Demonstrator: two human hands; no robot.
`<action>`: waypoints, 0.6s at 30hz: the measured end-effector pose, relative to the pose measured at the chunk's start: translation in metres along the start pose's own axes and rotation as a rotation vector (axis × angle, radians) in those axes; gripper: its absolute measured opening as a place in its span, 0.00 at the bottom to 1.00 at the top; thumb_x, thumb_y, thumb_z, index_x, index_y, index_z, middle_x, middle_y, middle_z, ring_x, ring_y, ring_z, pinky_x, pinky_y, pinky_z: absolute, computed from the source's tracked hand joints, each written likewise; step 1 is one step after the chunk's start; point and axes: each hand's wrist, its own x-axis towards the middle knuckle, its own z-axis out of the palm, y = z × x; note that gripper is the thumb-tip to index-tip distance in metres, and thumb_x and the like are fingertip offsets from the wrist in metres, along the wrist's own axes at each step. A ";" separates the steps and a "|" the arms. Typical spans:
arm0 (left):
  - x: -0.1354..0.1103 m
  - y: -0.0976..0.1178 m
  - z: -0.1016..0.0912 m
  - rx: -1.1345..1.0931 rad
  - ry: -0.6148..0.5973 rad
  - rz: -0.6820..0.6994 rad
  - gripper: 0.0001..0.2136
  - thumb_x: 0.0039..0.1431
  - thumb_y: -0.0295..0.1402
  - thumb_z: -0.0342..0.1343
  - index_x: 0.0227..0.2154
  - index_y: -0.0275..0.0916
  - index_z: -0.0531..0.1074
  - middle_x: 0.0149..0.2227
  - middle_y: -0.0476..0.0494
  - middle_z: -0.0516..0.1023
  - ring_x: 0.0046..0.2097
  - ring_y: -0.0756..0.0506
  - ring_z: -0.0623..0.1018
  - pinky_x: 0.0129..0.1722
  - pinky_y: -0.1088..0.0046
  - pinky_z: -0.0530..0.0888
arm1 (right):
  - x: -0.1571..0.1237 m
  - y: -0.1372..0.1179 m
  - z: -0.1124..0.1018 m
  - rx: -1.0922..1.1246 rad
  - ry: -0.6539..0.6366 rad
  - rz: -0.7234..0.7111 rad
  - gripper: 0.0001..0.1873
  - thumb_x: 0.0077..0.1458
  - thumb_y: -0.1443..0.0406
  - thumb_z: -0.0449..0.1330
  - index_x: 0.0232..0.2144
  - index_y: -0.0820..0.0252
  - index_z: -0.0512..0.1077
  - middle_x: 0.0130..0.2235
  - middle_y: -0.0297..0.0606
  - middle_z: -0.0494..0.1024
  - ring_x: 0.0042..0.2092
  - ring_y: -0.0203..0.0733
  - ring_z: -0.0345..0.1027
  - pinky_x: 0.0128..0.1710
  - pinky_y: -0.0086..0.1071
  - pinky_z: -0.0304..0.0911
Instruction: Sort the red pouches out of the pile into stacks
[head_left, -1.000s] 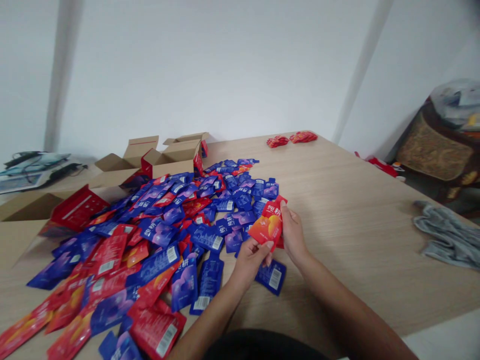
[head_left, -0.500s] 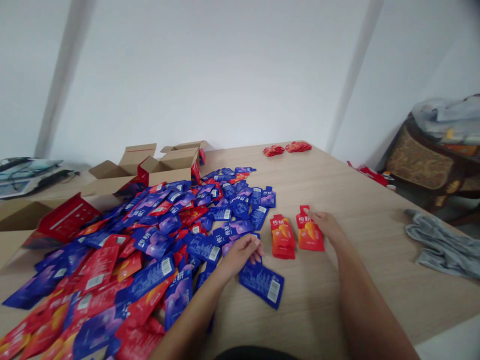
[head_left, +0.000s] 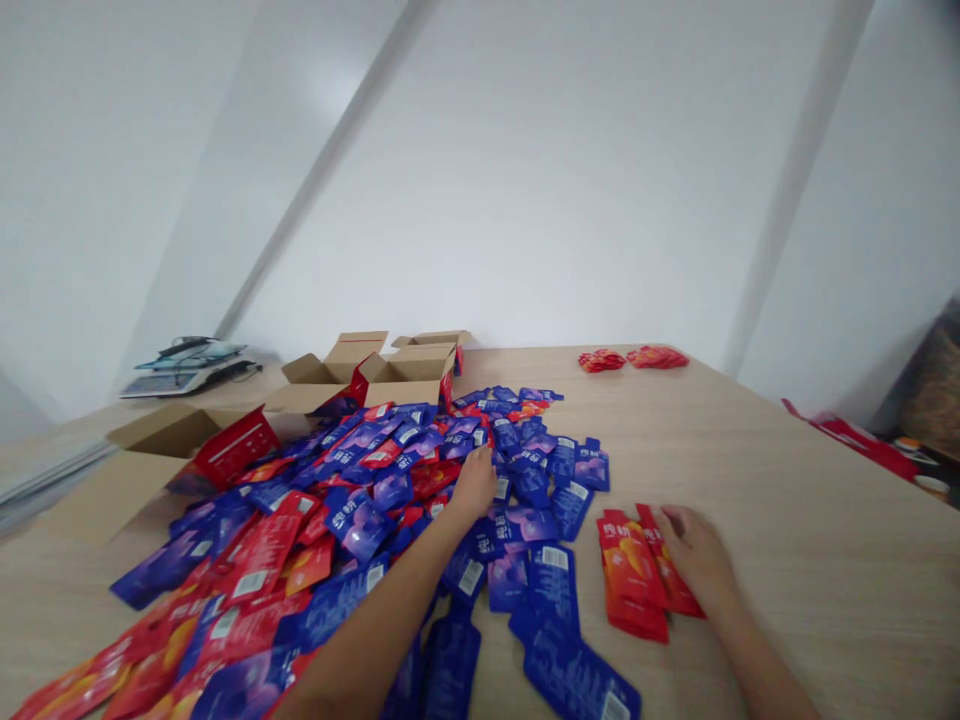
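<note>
Red pouches lying flat, overlapping, touching right fingers; mixed blue-red pouch heap spreading under left fingers.

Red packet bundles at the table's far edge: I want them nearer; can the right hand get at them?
Probably, with a stretch: only bare light wooden table lies between the right hand, resting on flat red pouches, and those red bundles.

The left hand has reached deeper into the heap of blue and red foil sachets; the right hand now rests on the small stack of red-orange sachets.
</note>
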 end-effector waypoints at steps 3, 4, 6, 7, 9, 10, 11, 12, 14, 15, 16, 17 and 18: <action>0.022 -0.010 0.009 0.190 -0.048 0.044 0.24 0.55 0.22 0.44 0.56 0.24 0.60 0.62 0.26 0.57 0.64 0.38 0.55 0.60 0.60 0.56 | 0.000 0.003 0.007 -0.022 0.015 -0.028 0.22 0.53 0.51 0.47 0.35 0.61 0.71 0.39 0.49 0.76 0.43 0.51 0.68 0.47 0.43 0.61; 0.029 -0.014 0.011 0.293 -0.058 0.065 0.25 0.55 0.22 0.43 0.57 0.24 0.59 0.63 0.26 0.54 0.65 0.36 0.52 0.60 0.58 0.55 | 0.001 0.004 0.008 -0.024 0.017 -0.031 0.22 0.53 0.52 0.47 0.36 0.61 0.71 0.40 0.49 0.76 0.44 0.51 0.68 0.47 0.43 0.61; 0.044 -0.020 0.012 0.484 -0.072 0.112 0.24 0.57 0.23 0.42 0.57 0.27 0.60 0.64 0.27 0.52 0.66 0.35 0.50 0.59 0.56 0.55 | 0.001 0.005 0.008 -0.022 0.021 -0.030 0.21 0.54 0.53 0.46 0.36 0.61 0.71 0.40 0.49 0.76 0.44 0.50 0.68 0.47 0.43 0.61; 0.051 -0.023 0.012 0.541 -0.076 0.131 0.23 0.57 0.24 0.42 0.57 0.28 0.61 0.64 0.27 0.53 0.65 0.34 0.50 0.59 0.55 0.55 | 0.001 0.005 0.008 -0.018 0.022 -0.028 0.21 0.54 0.54 0.46 0.36 0.61 0.71 0.40 0.48 0.76 0.44 0.50 0.68 0.47 0.43 0.61; 0.065 -0.028 0.011 0.601 -0.081 0.146 0.22 0.58 0.23 0.42 0.55 0.28 0.64 0.62 0.25 0.56 0.65 0.33 0.52 0.57 0.52 0.56 | 0.002 0.006 0.008 -0.008 0.024 -0.024 0.19 0.54 0.55 0.46 0.36 0.60 0.71 0.40 0.47 0.76 0.44 0.49 0.68 0.47 0.42 0.61; 0.070 -0.029 0.010 0.609 -0.082 0.150 0.21 0.57 0.22 0.42 0.54 0.26 0.65 0.61 0.24 0.59 0.64 0.32 0.53 0.57 0.51 0.57 | 0.002 0.006 0.008 -0.003 0.026 -0.022 0.19 0.54 0.55 0.47 0.36 0.60 0.71 0.40 0.47 0.76 0.44 0.49 0.68 0.47 0.42 0.61; 0.075 -0.030 0.010 0.606 -0.085 0.156 0.21 0.57 0.21 0.41 0.52 0.24 0.66 0.59 0.22 0.61 0.64 0.32 0.55 0.56 0.51 0.58 | 0.002 0.006 0.008 0.003 0.028 -0.019 0.18 0.54 0.55 0.47 0.36 0.59 0.71 0.40 0.47 0.76 0.44 0.49 0.68 0.47 0.42 0.61; 0.079 -0.030 0.009 0.596 -0.088 0.168 0.20 0.56 0.20 0.41 0.51 0.23 0.68 0.57 0.20 0.63 0.63 0.32 0.56 0.56 0.51 0.58 | 0.002 0.006 0.008 0.010 0.029 -0.017 0.18 0.54 0.56 0.47 0.36 0.59 0.71 0.40 0.46 0.76 0.44 0.49 0.68 0.47 0.41 0.61; 0.084 -0.030 0.005 0.559 -0.099 0.206 0.18 0.56 0.20 0.42 0.47 0.23 0.71 0.54 0.20 0.67 0.62 0.33 0.59 0.55 0.54 0.60 | 0.003 0.006 0.008 0.022 0.034 -0.011 0.17 0.54 0.56 0.48 0.36 0.59 0.71 0.39 0.46 0.76 0.44 0.49 0.68 0.47 0.41 0.62; 0.085 -0.030 0.003 0.534 -0.105 0.227 0.17 0.56 0.20 0.43 0.45 0.24 0.72 0.53 0.21 0.69 0.61 0.34 0.60 0.54 0.55 0.61 | 0.003 0.005 0.008 0.027 0.037 -0.010 0.17 0.54 0.56 0.48 0.35 0.59 0.72 0.39 0.46 0.76 0.43 0.49 0.68 0.46 0.41 0.62; 0.085 -0.030 0.000 0.505 -0.107 0.246 0.16 0.56 0.21 0.44 0.44 0.26 0.73 0.52 0.22 0.70 0.60 0.34 0.61 0.54 0.56 0.62 | 0.003 0.005 0.008 0.032 0.040 -0.012 0.17 0.53 0.56 0.48 0.35 0.59 0.72 0.39 0.46 0.76 0.43 0.49 0.68 0.46 0.41 0.62; 0.085 -0.029 -0.004 0.470 -0.106 0.261 0.16 0.56 0.21 0.44 0.43 0.27 0.73 0.50 0.23 0.71 0.60 0.35 0.62 0.54 0.57 0.63 | 0.003 0.004 0.007 0.036 0.044 -0.013 0.17 0.53 0.57 0.48 0.35 0.59 0.72 0.39 0.46 0.76 0.43 0.48 0.68 0.46 0.41 0.62; 0.084 -0.028 -0.007 0.432 -0.100 0.271 0.15 0.56 0.21 0.45 0.43 0.28 0.73 0.50 0.25 0.72 0.59 0.36 0.63 0.54 0.57 0.62 | 0.003 0.003 0.007 0.038 0.048 -0.014 0.17 0.53 0.57 0.48 0.35 0.59 0.72 0.38 0.46 0.76 0.43 0.48 0.68 0.46 0.41 0.62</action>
